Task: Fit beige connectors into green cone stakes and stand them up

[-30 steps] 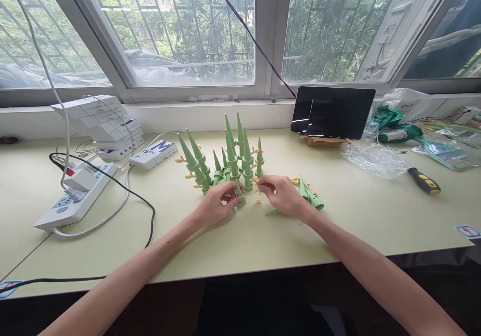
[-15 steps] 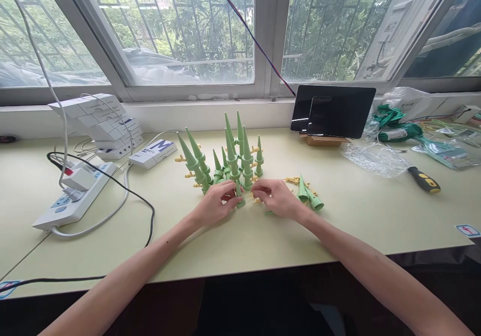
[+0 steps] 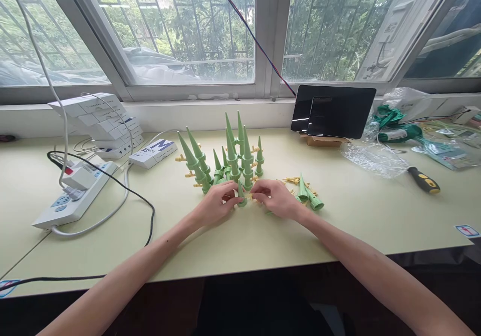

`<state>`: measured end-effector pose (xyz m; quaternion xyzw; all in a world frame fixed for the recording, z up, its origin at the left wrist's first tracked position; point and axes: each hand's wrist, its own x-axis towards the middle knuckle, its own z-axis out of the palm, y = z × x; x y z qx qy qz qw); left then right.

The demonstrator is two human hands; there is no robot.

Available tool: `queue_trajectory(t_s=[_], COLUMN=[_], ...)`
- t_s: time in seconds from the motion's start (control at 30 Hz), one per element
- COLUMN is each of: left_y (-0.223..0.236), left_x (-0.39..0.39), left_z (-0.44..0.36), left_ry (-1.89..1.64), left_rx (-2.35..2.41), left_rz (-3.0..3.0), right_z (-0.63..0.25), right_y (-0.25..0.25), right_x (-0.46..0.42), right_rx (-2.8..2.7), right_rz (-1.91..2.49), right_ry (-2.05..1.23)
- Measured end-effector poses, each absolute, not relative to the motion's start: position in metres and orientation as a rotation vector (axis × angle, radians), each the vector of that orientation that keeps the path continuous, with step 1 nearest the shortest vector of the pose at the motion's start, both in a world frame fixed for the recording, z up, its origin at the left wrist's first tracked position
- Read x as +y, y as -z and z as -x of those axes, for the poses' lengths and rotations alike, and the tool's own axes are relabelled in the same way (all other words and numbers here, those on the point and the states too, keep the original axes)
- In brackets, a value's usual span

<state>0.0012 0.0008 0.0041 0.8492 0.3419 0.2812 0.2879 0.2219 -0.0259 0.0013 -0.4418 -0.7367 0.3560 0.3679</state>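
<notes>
Just beyond left hand (image 3: 215,204), cones (image 3: 231,163) crowd.

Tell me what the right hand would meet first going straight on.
The right hand would probably meet the small green cone held by the left hand, though depth is unclear.

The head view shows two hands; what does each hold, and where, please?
The left hand holds a small green plastic cone by its lower part; the right hand pinches a small yellow piece, exact spot unclear.
</notes>
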Motion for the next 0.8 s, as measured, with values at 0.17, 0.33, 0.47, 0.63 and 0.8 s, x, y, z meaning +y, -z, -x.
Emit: queue_trajectory(t_s=[0.17, 0.33, 0.47, 0.63, 0.8], left_y=[-0.0053, -0.0068, -0.0058, -0.0052, -0.0063], left_x=[0.0017, 0.0014, 0.0017, 0.0015, 0.0006], left_z=[-0.0003, -0.0001, 0.0003, 0.0000, -0.0009], left_ry=[-0.738, -0.726, -0.725, -0.732, -0.732], left_rx=[0.932, 0.928, 0.928, 0.934, 0.952], left_rz=[-2.322, -2.372, -2.383, -2.380, -2.372], right_z=[-0.2233, -0.2238, -0.2234, -0.2221, -0.2206], right_y=[0.0017, 0.0025, -0.0002, -0.0021, -0.0014], right_x=[-0.0245, -0.0259, -0.0266, -0.0262, -0.0261], right_rx=[-1.918, -1.960, -1.975, -1.980, -2.031], right_rz=[1.144, 1.149, 1.154, 1.188, 1.187], right_ry=[-0.902, -0.863, -0.861, -0.832, -0.762])
